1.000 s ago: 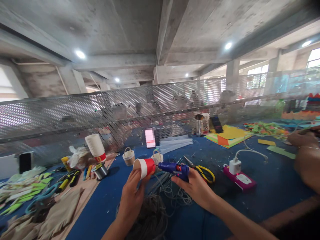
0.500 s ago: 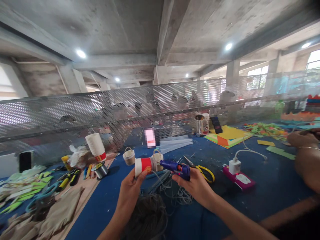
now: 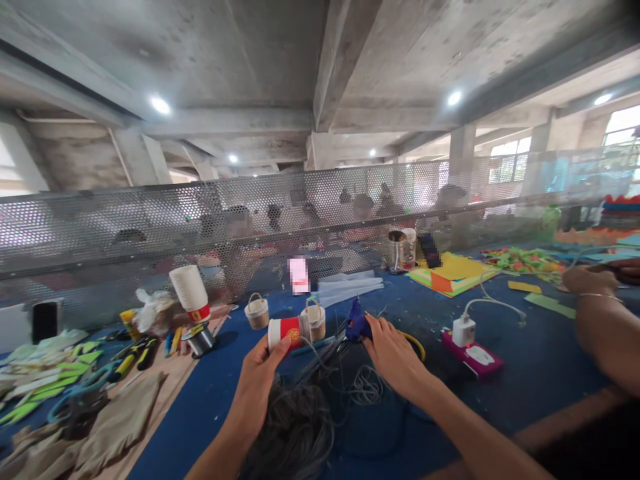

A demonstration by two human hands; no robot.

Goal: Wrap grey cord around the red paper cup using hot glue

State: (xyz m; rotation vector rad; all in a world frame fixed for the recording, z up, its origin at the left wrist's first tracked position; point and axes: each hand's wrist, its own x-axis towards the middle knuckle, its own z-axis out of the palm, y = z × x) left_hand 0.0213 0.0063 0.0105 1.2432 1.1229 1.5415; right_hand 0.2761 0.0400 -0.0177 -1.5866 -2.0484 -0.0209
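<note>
My left hand [image 3: 257, 373] is closed round a red and white paper cup [image 3: 284, 332] lying on its side, its base toward the right. Grey cord runs from near the cup down to the table. In my right hand [image 3: 395, 350] is a blue glue gun [image 3: 357, 325], held a little above the table with its nozzle end tipped up and away. Just behind the paper cup stands a small cord-wrapped bucket [image 3: 315, 323] with a looped handle. A similar small bucket [image 3: 257, 313] is to its left. Below the hands lie loose grey cord [image 3: 369, 385] and a dark grey yarn bundle [image 3: 300, 427].
At the left are stacked paper cups [image 3: 189, 290], a wire spool [image 3: 201, 340], gloves [image 3: 120, 423] and scissors [image 3: 83, 393]. A purple power strip [image 3: 473, 355] and coloured paper [image 3: 460, 268] lie to the right. A co-worker's arm [image 3: 600, 320] reaches in there. Mesh stands behind.
My right hand has drawn the glue gun away from the paper cup and turned its nozzle from pointing left to pointing up. The left hand keeps its hold on the cup.
</note>
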